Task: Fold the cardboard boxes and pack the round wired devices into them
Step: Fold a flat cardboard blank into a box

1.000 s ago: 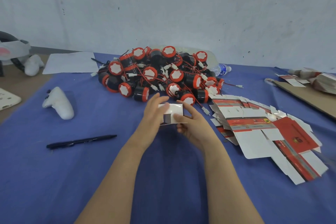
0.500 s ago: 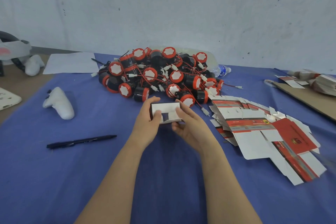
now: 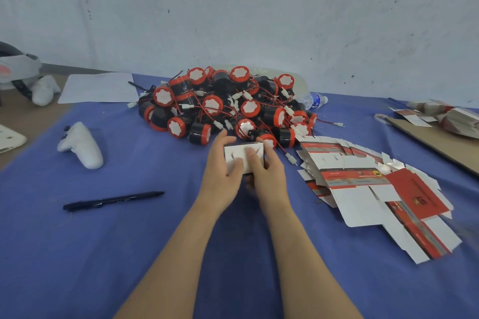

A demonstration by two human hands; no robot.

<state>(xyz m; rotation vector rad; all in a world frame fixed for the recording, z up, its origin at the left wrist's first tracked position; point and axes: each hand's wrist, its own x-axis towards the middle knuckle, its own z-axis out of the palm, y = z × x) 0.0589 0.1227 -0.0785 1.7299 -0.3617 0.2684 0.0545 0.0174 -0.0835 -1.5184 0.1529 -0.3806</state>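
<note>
Box [image 3: 243,156]: small white carton, centre of frame, just below the heap of devices. It is partly folded, with a white flap face turned to the camera. No device can be seen inside it.

Left hand [image 3: 221,179]: grasps the box's left end, fingers wrapped over the top, thumb pressed on the flap face.

Right hand [image 3: 268,180]: grasps the right end, one finger laid across the flap face, the others curled behind.

Devices [image 3: 228,109]: black-and-red heap, upper centre, wires tangled together.

Flat boxes [image 3: 363,189]: unfolded stack, fanned out at right.

Pen [image 3: 114,199] and controller [image 3: 83,145]: left, well apart from the work.

Hazards, as judged:
- The flaps could spring open if the thumbs lift before the tabs lock.
- The thin card could crease or buckle under too hard a squeeze.
- A wire trailing beside the right hand could snag.
- Lifting one device may drag its tangled neighbours off the heap.
</note>
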